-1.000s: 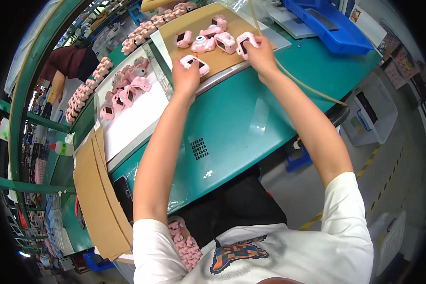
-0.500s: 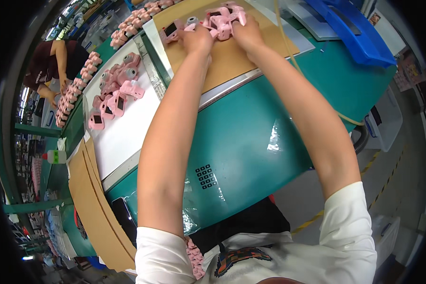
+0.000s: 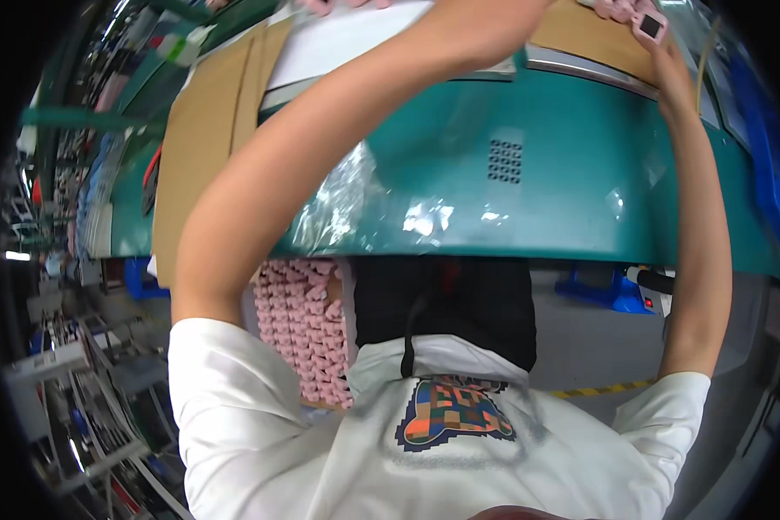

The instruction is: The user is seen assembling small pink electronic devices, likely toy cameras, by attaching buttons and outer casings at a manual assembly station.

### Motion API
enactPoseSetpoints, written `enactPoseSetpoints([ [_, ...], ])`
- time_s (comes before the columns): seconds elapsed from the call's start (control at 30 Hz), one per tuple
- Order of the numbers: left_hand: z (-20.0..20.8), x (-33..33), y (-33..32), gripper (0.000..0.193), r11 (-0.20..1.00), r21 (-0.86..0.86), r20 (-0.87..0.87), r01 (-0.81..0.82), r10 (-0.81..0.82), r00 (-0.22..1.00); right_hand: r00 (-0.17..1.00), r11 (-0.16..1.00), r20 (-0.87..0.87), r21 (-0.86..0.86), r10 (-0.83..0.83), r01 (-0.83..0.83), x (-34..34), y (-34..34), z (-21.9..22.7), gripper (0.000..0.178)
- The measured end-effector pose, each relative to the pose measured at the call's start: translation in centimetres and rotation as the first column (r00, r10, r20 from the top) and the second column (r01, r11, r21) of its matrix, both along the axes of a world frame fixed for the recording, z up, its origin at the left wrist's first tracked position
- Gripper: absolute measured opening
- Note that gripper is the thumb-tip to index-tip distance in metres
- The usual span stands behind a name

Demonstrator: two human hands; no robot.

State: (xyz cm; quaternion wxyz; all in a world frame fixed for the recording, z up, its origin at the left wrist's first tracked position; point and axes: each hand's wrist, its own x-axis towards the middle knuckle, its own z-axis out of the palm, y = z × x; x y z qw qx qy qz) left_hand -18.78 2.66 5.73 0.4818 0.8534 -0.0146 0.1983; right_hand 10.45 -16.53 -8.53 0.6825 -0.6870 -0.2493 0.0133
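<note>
My left forearm (image 3: 321, 130) reaches up and to the right across the bench, and its hand is cut off by the top edge. At the upper right, my right hand (image 3: 672, 74) is closed at the lower edge of a pink toy camera (image 3: 650, 26) with a small dark screen; its fingertips are partly hidden. More pink toy cameras (image 3: 614, 9) lie beside it at the top edge. Beneath them is a brown cardboard sheet (image 3: 594, 39) on the green bench mat (image 3: 563, 173).
Brown cardboard strips (image 3: 199, 130) and a white sheet (image 3: 347, 35) lie at the left. Clear plastic film (image 3: 338, 199) rests near the bench's front edge. A box of pink parts (image 3: 299, 329) stands below, left of my lap. A blue tray (image 3: 767, 147) is at the right.
The view has tipped down toward my lap and the bench has shifted up in it. My left hand has left the picture; my right hand is at the upper right.
</note>
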Motion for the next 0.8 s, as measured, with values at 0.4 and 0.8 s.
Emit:
enactPoseSetpoints([
  [0.4, -13.5, -44.9, -5.0, 0.022, 0.838, -0.296, -0.052, -0.458, 0.465, 0.884, 0.681, 0.782, 0.514, -0.608, 0.521, -0.139, -30.5, -2.4, 2.4, 0.041],
  [0.8, -38.7, -59.4, -10.2, 0.024, 0.086, 0.157, -0.414, -0.984, 0.910, 0.013, 0.730, 0.729, 0.430, -0.671, 0.530, -0.135, -34.8, -3.0, 2.3, 0.024],
])
